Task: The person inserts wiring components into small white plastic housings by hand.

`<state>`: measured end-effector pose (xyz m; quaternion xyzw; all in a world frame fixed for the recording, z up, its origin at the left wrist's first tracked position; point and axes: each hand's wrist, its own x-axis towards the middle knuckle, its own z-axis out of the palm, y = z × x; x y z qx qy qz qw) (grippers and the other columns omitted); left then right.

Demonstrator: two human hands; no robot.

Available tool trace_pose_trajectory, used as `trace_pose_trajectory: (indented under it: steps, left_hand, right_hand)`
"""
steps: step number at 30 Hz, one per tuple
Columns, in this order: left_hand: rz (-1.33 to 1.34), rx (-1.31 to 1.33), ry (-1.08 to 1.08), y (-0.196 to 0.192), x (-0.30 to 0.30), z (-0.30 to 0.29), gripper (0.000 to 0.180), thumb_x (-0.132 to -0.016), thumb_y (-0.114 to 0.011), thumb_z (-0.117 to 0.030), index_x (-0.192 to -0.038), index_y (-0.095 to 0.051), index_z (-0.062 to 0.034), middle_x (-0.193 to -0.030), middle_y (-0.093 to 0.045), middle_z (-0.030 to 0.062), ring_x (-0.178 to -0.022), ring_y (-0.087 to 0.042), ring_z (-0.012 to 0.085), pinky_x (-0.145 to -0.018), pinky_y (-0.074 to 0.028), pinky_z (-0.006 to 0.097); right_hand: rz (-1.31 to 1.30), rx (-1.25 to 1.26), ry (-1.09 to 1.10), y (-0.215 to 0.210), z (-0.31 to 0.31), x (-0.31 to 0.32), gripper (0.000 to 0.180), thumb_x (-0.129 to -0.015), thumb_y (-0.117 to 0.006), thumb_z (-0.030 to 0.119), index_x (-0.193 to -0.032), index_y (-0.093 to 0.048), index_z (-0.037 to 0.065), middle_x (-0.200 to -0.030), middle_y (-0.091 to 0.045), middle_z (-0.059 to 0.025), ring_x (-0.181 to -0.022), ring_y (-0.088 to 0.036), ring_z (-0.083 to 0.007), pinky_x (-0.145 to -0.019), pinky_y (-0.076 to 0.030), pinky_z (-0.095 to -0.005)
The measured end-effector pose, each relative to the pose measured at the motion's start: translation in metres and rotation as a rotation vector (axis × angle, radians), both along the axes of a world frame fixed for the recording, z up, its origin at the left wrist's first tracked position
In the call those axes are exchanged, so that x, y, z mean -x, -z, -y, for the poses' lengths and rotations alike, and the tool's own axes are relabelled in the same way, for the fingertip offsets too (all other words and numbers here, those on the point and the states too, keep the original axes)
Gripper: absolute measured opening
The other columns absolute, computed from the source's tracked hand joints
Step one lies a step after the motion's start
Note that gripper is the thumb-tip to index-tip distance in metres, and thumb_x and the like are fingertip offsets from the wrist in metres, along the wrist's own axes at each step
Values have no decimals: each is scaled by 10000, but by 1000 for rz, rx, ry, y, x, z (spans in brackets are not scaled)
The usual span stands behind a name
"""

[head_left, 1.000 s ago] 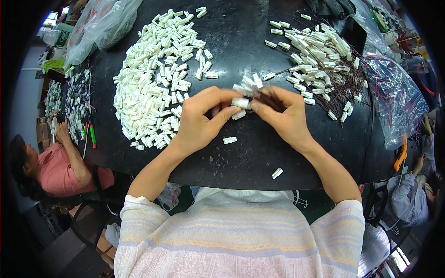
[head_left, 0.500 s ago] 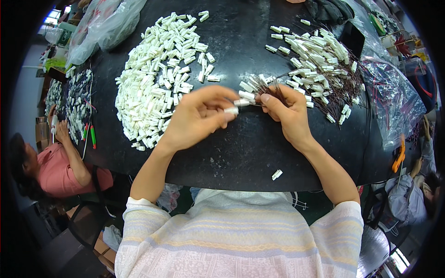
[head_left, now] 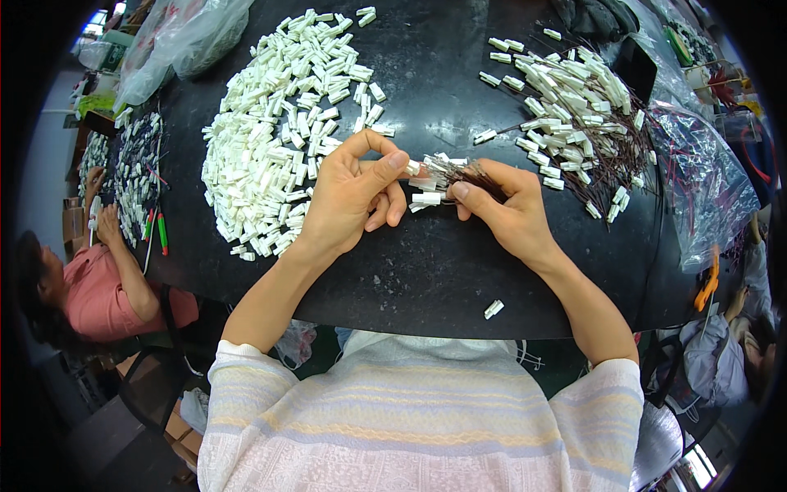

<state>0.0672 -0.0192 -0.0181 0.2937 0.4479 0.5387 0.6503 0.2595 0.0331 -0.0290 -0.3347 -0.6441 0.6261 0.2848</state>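
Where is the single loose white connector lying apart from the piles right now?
In the head view, the lone white connector lies on the black table near its front edge, just inside the right forearm, well below both hands and apart from the piles.

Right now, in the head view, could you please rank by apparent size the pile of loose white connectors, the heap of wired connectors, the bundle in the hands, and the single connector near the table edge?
1. pile of loose white connectors, largest.
2. heap of wired connectors, somewhat smaller, though its trailing wires make the extent unsure.
3. bundle held between the left hand and right hand.
4. single connector, smallest.
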Motion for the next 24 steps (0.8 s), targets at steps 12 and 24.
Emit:
trace_pose_trajectory:
  steps: [12, 24]
  left_hand:
    - [-343, -49, 32, -5, -12, 4, 114, -834, -559, -72, -802, -477, 1, -706, -620, 129, -431, -497, 82, -327, -295, 148]
    - [-378, -65, 30, 3, -24, 7, 103, -785, -632, -71, -810, -578, 13, -677, -590, 42, -533, -486, 30, -464, -378, 152]
  right_hand:
    - [-20, 8, 109, -1, 0, 2, 114, -792, -576, 76, -733, -558, -20, -598, -556, -26, -549, -479, -45, -486, -357, -206]
    - [-17, -15, 62, 4, 2, -4, 124, -770, -613, 76, -746, -569, -38, -622, -565, -38, -577, -494, -51, -503, -374, -205]
